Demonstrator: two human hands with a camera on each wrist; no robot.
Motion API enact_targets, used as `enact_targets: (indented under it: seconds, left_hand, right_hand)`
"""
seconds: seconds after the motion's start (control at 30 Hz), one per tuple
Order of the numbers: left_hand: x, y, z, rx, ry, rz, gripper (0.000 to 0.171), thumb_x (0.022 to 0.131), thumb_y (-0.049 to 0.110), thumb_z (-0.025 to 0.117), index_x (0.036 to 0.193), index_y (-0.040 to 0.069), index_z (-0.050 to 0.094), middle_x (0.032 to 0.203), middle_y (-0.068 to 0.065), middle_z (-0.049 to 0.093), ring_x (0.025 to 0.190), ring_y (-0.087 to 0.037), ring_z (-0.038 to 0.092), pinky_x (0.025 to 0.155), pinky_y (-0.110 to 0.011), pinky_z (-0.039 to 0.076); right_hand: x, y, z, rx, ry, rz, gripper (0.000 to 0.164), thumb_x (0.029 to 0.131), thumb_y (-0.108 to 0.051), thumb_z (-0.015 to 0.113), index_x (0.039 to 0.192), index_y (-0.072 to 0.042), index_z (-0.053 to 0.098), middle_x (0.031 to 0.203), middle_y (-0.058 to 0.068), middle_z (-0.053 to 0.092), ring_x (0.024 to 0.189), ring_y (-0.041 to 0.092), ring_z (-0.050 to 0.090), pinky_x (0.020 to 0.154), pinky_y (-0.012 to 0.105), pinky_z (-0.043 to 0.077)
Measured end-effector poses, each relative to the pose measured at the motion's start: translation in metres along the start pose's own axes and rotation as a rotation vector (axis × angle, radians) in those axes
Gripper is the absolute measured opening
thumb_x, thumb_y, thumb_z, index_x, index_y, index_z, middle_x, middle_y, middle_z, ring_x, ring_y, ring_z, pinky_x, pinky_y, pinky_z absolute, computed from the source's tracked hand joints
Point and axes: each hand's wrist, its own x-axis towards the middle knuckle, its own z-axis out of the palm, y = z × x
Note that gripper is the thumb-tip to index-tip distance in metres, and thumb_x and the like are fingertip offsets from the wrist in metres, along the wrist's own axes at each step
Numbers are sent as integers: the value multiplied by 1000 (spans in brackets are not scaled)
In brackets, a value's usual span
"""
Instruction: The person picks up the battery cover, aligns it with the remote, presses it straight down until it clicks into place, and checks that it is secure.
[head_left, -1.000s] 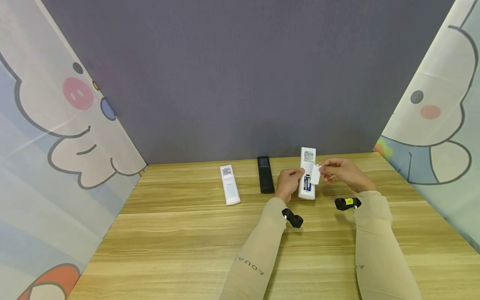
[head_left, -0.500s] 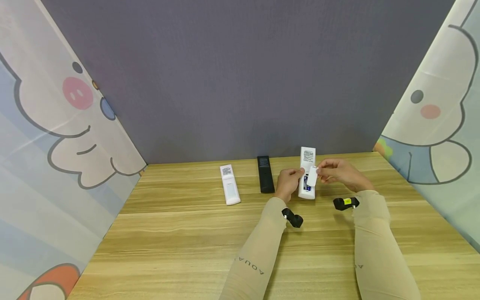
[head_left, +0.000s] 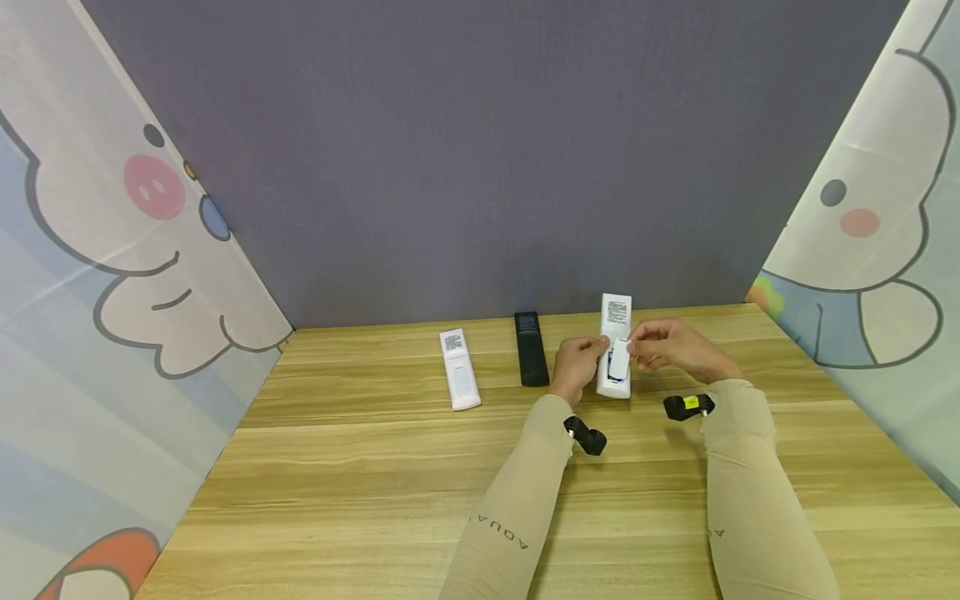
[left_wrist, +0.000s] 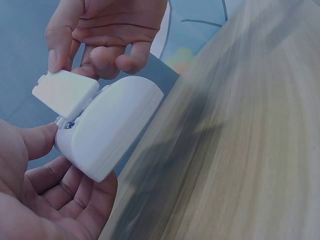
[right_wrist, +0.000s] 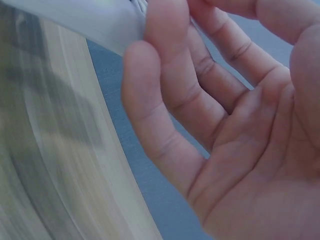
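Note:
My left hand [head_left: 576, 364] grips a white remote control [head_left: 616, 315] by its left side, its back with the printed label facing up. In the left wrist view the thumb and curled fingers wrap the remote's body [left_wrist: 117, 127]. My right hand [head_left: 678, 348] pinches a small white battery cover [head_left: 619, 358] between thumb and fingers. The cover lies over the battery compartment, slightly askew, with a strip of blue battery showing along its left edge. From the left wrist the cover [left_wrist: 67, 92] appears tilted above the opening. The right wrist view shows mostly right-hand fingers [right_wrist: 170, 75] beside the white remote.
A black remote control [head_left: 532, 350] lies left of my left hand. Further left is another white remote control [head_left: 461, 371], back up. All are on the wooden table [head_left: 360, 492], with a dark grey panel [head_left: 480, 167] rising behind its far edge.
My right hand has moved a little left and brought the battery cover from beside the compartment to over it, hiding most of the batteries. My left hand keeps its grip on the remote.

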Motion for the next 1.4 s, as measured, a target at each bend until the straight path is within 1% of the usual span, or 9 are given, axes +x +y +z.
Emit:
enact_targets:
  seconds: [0.13, 0.33, 0.5, 0.63, 0.77, 0.93, 1.1, 1.27, 1.4]
  left_hand:
    - [0, 0, 0, 0, -2, 3, 25, 100, 33, 67, 99, 12, 81, 91, 0, 73, 77, -10, 59, 70, -30, 49]
    - [-1, 0, -1, -9, -9, -1, 25, 100, 32, 67, 100, 12, 81, 94, -1, 75, 79, -11, 61, 80, -40, 57]
    - [-1, 0, -1, -17, -9, -9, 25, 100, 32, 67, 103, 11, 81, 97, -3, 75, 81, -12, 63, 85, -45, 58]
    - [-1, 0, -1, -15, -6, -10, 25, 100, 31, 67, 103, 11, 81, 99, -6, 76, 81, -13, 63, 83, -43, 58]
    - [-1, 1, -1, -10, -3, -9, 25, 101, 31, 66, 101, 11, 81, 100, -7, 76, 80, -13, 61, 76, -37, 55]
    - [0, 2, 0, -2, 6, -8, 25, 100, 31, 67, 100, 11, 81, 97, -4, 75, 82, -14, 62, 71, -31, 50]
    - [0, 1, 0, -6, 10, -9, 24, 100, 31, 68, 99, 11, 81, 94, -1, 75, 84, -15, 65, 71, -30, 51]
    - [-1, 2, 0, 0, 4, -6, 25, 100, 33, 67, 100, 13, 81, 97, -2, 75, 85, -15, 66, 71, -30, 52]
    - [-2, 2, 0, -5, -8, -6, 25, 100, 32, 67, 103, 13, 81, 100, -3, 75, 83, -12, 65, 72, -31, 54]
  right_hand:
    - [0, -1, 0, 11, -8, -2, 23, 99, -16, 68, 103, 6, 64, 85, 8, 73, 73, 17, 69, 76, 43, 62]
    - [0, -1, 2, 12, -18, 10, 25, 98, -16, 69, 104, 8, 63, 85, 9, 72, 74, 20, 69, 77, 44, 62]
    - [1, -1, 3, 8, -30, 18, 27, 98, -16, 69, 105, 9, 62, 84, 9, 72, 74, 22, 69, 77, 44, 62]
    - [0, -3, 4, 9, -37, 21, 28, 98, -16, 70, 105, 10, 62, 84, 9, 71, 74, 21, 69, 76, 44, 62]
    - [0, -5, 4, 9, -37, 28, 28, 98, -16, 70, 106, 10, 62, 83, 7, 71, 73, 21, 68, 76, 44, 62]
    - [1, -5, 4, 1, -36, 32, 29, 98, -17, 70, 106, 10, 62, 82, 4, 70, 73, 20, 68, 77, 45, 62]
    - [1, -4, 4, 0, -35, 31, 30, 98, -18, 70, 106, 10, 62, 82, 3, 70, 73, 18, 67, 77, 44, 61]
    - [1, -4, 4, 3, -38, 36, 27, 99, -18, 69, 105, 7, 63, 83, 3, 69, 70, 16, 64, 74, 42, 60]
    - [1, -4, 4, -2, -37, 44, 22, 99, -17, 68, 104, 5, 65, 85, 1, 69, 68, 15, 62, 72, 41, 59]
